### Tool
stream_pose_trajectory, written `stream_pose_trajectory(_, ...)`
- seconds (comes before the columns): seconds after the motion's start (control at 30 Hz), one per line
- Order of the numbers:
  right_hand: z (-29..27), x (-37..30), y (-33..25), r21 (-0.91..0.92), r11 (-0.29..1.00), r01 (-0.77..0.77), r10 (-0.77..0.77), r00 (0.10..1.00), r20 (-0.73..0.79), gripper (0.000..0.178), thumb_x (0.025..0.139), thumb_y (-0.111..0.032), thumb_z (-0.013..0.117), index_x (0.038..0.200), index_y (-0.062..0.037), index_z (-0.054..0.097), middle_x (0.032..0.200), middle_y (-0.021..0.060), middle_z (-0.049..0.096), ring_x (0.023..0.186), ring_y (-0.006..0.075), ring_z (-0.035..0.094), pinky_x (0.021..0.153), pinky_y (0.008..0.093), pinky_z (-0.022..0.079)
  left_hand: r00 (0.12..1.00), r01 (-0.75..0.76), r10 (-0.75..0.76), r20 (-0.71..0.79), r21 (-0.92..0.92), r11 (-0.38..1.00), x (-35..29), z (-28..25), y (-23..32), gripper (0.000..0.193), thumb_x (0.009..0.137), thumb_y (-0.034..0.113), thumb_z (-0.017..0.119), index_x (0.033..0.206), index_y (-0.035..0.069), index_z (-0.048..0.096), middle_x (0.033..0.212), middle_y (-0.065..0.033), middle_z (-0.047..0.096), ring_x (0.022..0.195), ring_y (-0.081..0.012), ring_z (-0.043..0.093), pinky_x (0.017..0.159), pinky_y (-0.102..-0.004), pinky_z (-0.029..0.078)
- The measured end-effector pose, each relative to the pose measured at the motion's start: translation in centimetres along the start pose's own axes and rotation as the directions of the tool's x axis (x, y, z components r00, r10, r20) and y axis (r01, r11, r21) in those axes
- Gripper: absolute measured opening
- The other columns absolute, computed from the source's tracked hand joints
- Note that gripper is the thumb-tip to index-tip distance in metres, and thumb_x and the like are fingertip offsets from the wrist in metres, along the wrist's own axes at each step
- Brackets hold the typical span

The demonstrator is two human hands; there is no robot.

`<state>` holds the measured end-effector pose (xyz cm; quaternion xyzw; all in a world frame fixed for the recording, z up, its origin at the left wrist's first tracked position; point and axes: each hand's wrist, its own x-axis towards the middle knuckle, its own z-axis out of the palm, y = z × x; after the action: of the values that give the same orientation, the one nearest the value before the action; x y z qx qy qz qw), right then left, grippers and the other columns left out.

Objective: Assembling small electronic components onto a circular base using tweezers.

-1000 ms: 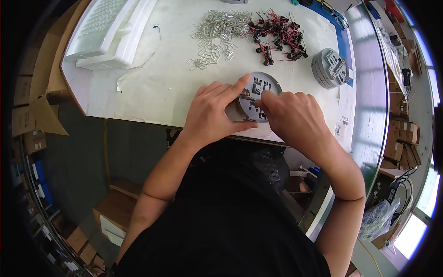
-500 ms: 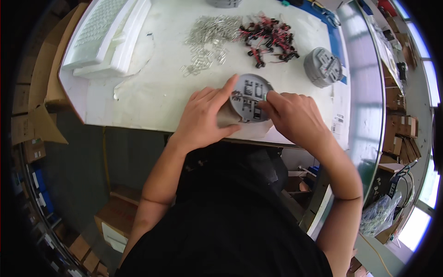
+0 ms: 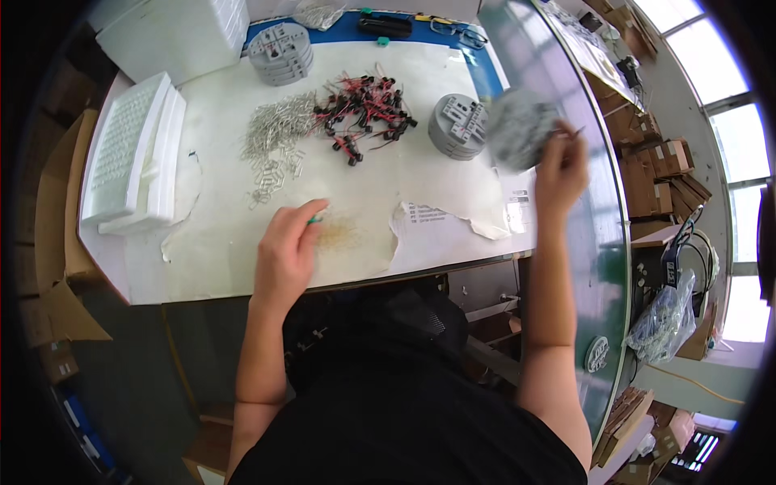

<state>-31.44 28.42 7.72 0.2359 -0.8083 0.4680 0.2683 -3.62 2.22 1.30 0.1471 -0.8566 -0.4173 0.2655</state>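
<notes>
Disc (image 3: pixel 517 133) now in right hand (image 3: pixel 561 171) alone

Well right of the right hand (image 3: pixel 563 174), windows (image 3: pixel 711 74) glare white; the gray disc (image 3: pixel 519 131) in its grip is motion-blurred; outer edges bend into darkness.

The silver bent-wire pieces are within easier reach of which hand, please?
Probably the left hand: it is nearer the wire pieces, while the right hand appears to hold a blurred, round grey part.
</notes>
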Motion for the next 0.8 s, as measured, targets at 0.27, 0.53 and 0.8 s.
stream_pose_trajectory(0.27,-21.5,9.5,37.5,-0.79,0.33,-0.517,0.539,0.79,-0.292,0.051,0.091,-0.043,0.068,0.12,-0.0012,0.076,0.11,0.0248,0.078,0.108,0.0404,0.075,0.102,0.049,0.056,0.992,0.058,-0.068,-0.105,-0.093,0.994,-1.1,-1.2,-2.9,0.014,0.096,0.003,0.075,0.11,0.002,0.076,0.094,-0.013,0.07,0.078,-0.0252,0.067,0.072,-0.0328,0.056)
stream_pose_trajectory(0.53,-5.4,6.1,13.5,-0.332,0.941,-0.074,0.154,0.963,0.22,0.037,0.098,-0.034,0.074,0.115,-0.001,0.077,0.106,0.0165,0.08,0.09,0.0288,0.075,0.083,0.0397,0.057,0.987,0.04,-0.042,-0.154,-0.019,0.999,-1.0,-0.6,-3.0,0.018,0.094,0.003,0.077,0.113,0.003,0.078,0.098,-0.0124,0.074,0.085,-0.0262,0.071,0.076,-0.0341,0.058)
stream_pose_trajectory(0.8,3.4,4.0,3.1,-0.499,0.858,-0.125,0.432,0.702,0.567,0.042,0.096,-0.037,0.075,0.087,0.0037,0.077,0.07,0.0112,0.072,0.061,0.0133,0.062,0.059,0.0324,0.049,0.96,-0.028,0.05,-0.275,0.082,0.996,-1.5,-0.9,-2.5,0.021,0.095,0.004,0.075,0.115,0.006,0.079,0.1,-0.0119,0.075,0.092,-0.0274,0.072,0.08,-0.0362,0.058)
